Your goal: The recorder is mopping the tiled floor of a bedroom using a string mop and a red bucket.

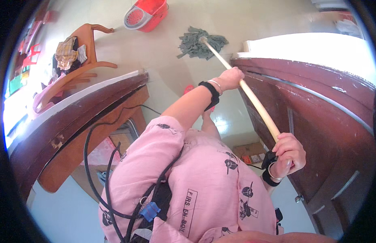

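Observation:
A string mop with a dark grey-green cloth head (192, 45) rests spread on the tiled floor ahead of me. Its pale wooden handle (259, 106) slants back toward my right side. Partway along the handle, my left hand (229, 79) is wrapped around it, knuckles up. My right hand (289, 155) grips the handle near its upper end, close to a dark red-brown wooden door. The very end of the handle is hidden in that hand. Both wrists carry a black band and a bangle.
A red mop bucket (150, 18) with a grey wringer stands beyond, left of the mop head. A wooden chair (87, 45) holds folded clothes (66, 53). The door frame (115, 88) bounds my left, the open door (297, 121) my right. A black cable (86, 152) loops by my left arm.

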The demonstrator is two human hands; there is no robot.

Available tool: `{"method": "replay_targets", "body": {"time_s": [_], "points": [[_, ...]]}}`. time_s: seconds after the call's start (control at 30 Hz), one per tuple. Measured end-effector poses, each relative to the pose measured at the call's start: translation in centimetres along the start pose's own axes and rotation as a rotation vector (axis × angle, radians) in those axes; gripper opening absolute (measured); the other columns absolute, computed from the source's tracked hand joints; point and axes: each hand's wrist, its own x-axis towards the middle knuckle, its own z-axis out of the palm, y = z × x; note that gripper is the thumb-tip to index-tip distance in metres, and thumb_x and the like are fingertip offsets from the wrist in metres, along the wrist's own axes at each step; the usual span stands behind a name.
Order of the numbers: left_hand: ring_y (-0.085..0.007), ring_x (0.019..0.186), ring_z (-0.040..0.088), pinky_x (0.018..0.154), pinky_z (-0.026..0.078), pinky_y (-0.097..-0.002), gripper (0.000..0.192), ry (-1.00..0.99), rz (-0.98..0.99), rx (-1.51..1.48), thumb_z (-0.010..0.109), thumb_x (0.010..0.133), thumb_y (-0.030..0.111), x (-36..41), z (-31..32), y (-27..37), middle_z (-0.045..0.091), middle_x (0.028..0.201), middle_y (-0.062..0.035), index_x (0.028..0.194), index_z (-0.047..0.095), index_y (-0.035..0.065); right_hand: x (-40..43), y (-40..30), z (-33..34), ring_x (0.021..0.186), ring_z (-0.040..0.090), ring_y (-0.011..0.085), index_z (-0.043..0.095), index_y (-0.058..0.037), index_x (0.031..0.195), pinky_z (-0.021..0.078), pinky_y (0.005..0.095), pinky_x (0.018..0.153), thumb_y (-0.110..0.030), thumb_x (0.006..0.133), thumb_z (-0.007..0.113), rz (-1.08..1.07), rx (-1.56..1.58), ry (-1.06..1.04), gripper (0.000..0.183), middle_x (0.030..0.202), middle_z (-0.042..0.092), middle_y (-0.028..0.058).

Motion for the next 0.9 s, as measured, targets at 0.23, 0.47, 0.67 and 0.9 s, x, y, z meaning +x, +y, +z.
{"method": "replay_targets", "body": {"time_s": [0.23, 0.47, 0.67, 0.9], "points": [[-0.0355, 0.09, 0.062, 0.078, 0.053, -0.0443, 0.01, 0.04, -0.176, 0.062, 0.061, 0.074, 0.01, -6.9, -1.5, -4.2, 0.064, 0.083, -0.0174, 0.08, 0.068, 0.0057, 0.4, 1.8, 1.7, 0.047, 0.055, 0.0195, 0.044, -0.0061, 0.057, 0.0516, 0.04, 0.061, -0.012, 0.083, 0.055, 0.05, 0.195, -0.076, 0.029, 0.055, 0.053, 0.006], [-0.036, 0.085, 0.064, 0.075, 0.053, -0.0449, 0.01, 0.018, -0.333, 0.123, 0.062, 0.074, 0.01, -13.6, -3.3, -9.0, 0.066, 0.083, -0.0172, 0.081, 0.068, 0.0074, -1.0, 4.9, 4.7, 0.056, 0.059, 0.021, 0.049, -0.0008, 0.062, 0.0536, 0.0436, 0.071, 0.001, 0.078, 0.048, 0.212, 0.286, -0.205, 0.016, 0.061, 0.056, 0.0092], [-0.0348, 0.079, 0.066, 0.071, 0.054, -0.0443, 0.01, -0.138, -0.414, 0.27, 0.064, 0.074, 0.017, -15.0, -6.7, -5.6, 0.067, 0.079, -0.0138, 0.08, 0.069, 0.0109, -0.8, 4.3, 2.9, 0.057, 0.059, 0.0216, 0.047, -0.0012, 0.061, 0.0538, 0.0449, 0.072, 0.001, 0.08, 0.048, 0.154, 0.373, -0.156, 0.019, 0.064, 0.056, 0.0108], [-0.0353, 0.071, 0.064, 0.063, 0.052, -0.0459, 0.008, -0.048, -0.235, 0.243, 0.063, 0.07, 0.019, -14.0, -11.3, 3.4, 0.063, 0.069, -0.013, 0.073, 0.065, 0.0116, 0.6, -0.8, -3.9, 0.052, 0.058, 0.0214, 0.047, -0.0053, 0.065, 0.0537, 0.0457, 0.068, -0.027, 0.095, 0.054, -0.084, 0.468, -0.086, 0.038, 0.063, 0.056, 0.0102]]}}
